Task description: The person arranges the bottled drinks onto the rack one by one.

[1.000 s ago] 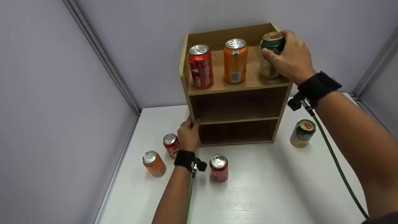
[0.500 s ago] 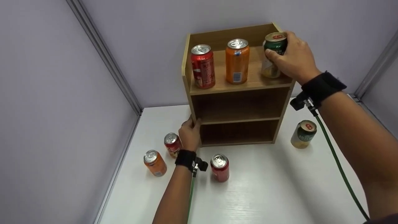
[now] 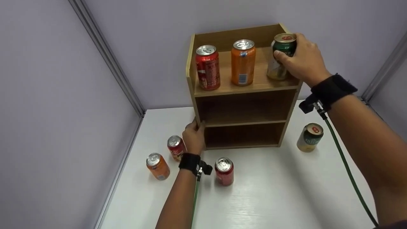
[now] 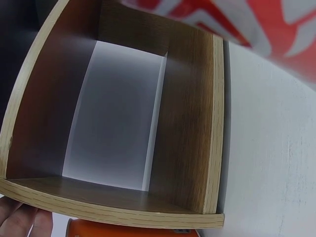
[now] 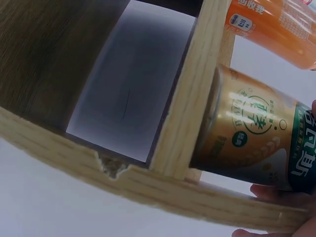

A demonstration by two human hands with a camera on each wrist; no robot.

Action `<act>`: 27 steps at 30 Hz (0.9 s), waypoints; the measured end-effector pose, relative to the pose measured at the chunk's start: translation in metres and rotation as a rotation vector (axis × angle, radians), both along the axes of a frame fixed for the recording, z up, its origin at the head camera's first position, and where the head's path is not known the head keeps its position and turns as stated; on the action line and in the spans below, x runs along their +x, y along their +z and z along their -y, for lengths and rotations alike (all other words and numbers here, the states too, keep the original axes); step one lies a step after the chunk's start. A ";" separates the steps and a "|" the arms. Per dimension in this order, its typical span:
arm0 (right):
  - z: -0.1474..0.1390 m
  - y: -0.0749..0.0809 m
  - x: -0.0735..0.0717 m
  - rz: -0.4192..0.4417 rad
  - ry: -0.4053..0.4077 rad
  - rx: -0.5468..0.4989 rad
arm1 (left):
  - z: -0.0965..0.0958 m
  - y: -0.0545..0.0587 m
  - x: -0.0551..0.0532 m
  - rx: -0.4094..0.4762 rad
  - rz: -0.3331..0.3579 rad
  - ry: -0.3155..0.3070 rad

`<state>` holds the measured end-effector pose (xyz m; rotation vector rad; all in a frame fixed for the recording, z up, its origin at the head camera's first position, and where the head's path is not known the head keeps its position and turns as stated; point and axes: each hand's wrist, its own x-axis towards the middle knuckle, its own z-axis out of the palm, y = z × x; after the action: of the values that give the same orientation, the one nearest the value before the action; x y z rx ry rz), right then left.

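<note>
My right hand (image 3: 303,60) grips a green-and-gold drink can (image 3: 277,68) at the right end of the top shelf, thumb on its front. In the right wrist view the gold end of that can (image 5: 242,116) sits right at the shelf's front edge, the can tilted slightly. On the same board stand a red can (image 3: 208,70) at the left and an orange can (image 3: 243,65) in the middle. Low down, my left hand (image 3: 193,140) holds the left side panel of the wooden shelf unit (image 3: 243,92), its fingers partly hidden behind the panel.
On the white table (image 3: 254,197), an orange can (image 3: 158,167) and a red can (image 3: 175,148) stand left of the unit. Another red can (image 3: 224,171) is in front, and a second green-and-gold can (image 3: 310,137) to the right. A green cable (image 3: 346,168) hangs from the right wrist.
The top of the gripped green-and-gold can has shifted a little to the right with my right hand, while its base has barely moved. My left hand stays on the side panel.
</note>
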<state>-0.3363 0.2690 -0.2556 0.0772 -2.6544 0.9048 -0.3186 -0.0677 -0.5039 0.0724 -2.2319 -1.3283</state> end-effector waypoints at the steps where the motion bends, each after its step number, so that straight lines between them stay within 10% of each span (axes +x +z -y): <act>1: -0.001 -0.001 0.000 0.000 0.001 -0.001 | 0.000 0.000 0.000 -0.003 -0.003 0.000; 27: -0.011 -0.015 0.009 -0.014 0.097 -0.027 | 0.002 -0.005 -0.004 0.002 0.010 0.011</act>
<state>-0.3275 0.2804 -0.2703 0.2066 -2.6445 0.9670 -0.3230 -0.0692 -0.5088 0.0928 -2.2354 -1.3277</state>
